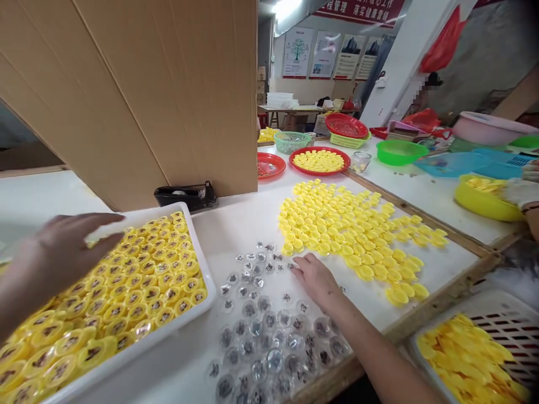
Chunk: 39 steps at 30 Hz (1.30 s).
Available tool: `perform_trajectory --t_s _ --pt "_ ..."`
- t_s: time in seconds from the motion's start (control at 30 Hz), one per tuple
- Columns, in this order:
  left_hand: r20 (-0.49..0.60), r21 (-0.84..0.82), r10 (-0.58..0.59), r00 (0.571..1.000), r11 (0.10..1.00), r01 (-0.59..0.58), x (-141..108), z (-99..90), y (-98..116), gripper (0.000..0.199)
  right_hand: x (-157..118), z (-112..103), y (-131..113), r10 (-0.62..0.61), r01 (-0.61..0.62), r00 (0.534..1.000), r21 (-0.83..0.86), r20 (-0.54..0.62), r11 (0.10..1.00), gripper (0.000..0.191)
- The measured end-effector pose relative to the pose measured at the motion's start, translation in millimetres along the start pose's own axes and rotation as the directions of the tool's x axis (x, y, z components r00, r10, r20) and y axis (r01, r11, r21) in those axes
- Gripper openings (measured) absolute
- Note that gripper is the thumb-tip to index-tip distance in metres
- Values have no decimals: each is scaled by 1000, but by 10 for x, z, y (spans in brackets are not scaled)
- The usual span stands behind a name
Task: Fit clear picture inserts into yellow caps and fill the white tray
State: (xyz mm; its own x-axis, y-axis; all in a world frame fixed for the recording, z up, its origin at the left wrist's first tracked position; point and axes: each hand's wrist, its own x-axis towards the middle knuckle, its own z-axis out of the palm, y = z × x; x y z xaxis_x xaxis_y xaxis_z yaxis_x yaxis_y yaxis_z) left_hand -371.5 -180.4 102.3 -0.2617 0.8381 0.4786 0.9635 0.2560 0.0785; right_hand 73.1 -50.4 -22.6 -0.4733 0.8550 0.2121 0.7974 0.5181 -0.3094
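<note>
Clock positions are read from the centre of my view. At eight o'clock the tray (200,253) holds close-set yellow rounds (135,280), printed faces mostly up, perhaps so each print stays visible and unrubbed; its long axis appears to run from eight to two o'clock. My left hand (59,247) hangs over it near nine, fingers pointing towards two, thumb well parted from the forefinger; I see nothing clearly gripped, though blur and the back of the hand hide the palm. At ten stands the box (126,95), with the tape dispenser (181,196) at its foot, beside the tray. Clear discs (275,359) bearing small dark prints spread at six on the table (248,224), mostly apart, presumably to be easily picked singly; being round, they have no long axis, and their prints face assorted ways. My right hand (314,275), near five o'clock, is half curled, fingertips down towards ten at the upper discs; whether it pinches one I cannot tell. Plain yellow cups (328,230), also round, lie between three and four, just beyond those fingertips, seemingly to shorten the reach. A wooden strip (446,294) edges the table, likely to stop pieces sliding off; past it, at four, the basket (505,314) holds more yellow pieces (467,353).
</note>
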Motion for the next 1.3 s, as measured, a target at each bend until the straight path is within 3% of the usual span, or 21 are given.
perform_trajectory --t_s 0.07,0.13,0.2,0.27,0.37,0.5,0.6,0.73,0.8,0.9,1.0,1.13,1.3 --pt "-35 -141 218 975 965 -220 -264 -153 725 32 91 25 -39 -15 15 999 -18 50 1000 12" --pt "-43 -312 417 908 858 -408 -516 -178 1314 24 106 31 -60 -21 22 996 -16 89 1000 11" --pt "36 -438 487 873 792 -424 -670 -62 1734 22 50 19 -52 -25 24 992 10 123 1000 15" --pt "163 -518 487 858 782 -345 -680 164 2044 22 -57 -8 -27 -32 22 987 62 158 998 15" --pt "367 -492 352 861 859 -142 -473 615 2461 25 -249 -64 15 -21 -14 979 170 200 985 11" --pt "388 -417 252 887 906 -75 -132 1203 3000 36 -413 -133 66 7 -72 973 274 230 959 19" --pt "389 -380 226 893 923 -68 -19 1510 3266 41 -438 -153 132 36 -93 978 277 206 956 15" --pt "404 -375 218 888 925 -57 4 1660 3344 31 -436 -151 256 57 -106 982 273 181 956 22" --pt "399 -396 221 890 917 -51 -6 1607 3302 28 -441 -149 307 45 -97 981 280 187 955 24" --pt "387 -460 238 891 887 -37 -89 1372 3185 27 -445 -148 340 30 -88 980 291 197 953 21" --pt "410 -542 244 879 840 19 -319 1039 3007 26 -438 -149 330 22 -83 982 319 190 944 20" --pt "515 -664 220 828 714 223 -797 697 2688 24 -430 -164 297 15 -86 985 414 172 906 9" --pt "560 -727 181 808 574 376 -1254 650 2397 28 -452 -237 155 40 -137 985 605 171 785 5"
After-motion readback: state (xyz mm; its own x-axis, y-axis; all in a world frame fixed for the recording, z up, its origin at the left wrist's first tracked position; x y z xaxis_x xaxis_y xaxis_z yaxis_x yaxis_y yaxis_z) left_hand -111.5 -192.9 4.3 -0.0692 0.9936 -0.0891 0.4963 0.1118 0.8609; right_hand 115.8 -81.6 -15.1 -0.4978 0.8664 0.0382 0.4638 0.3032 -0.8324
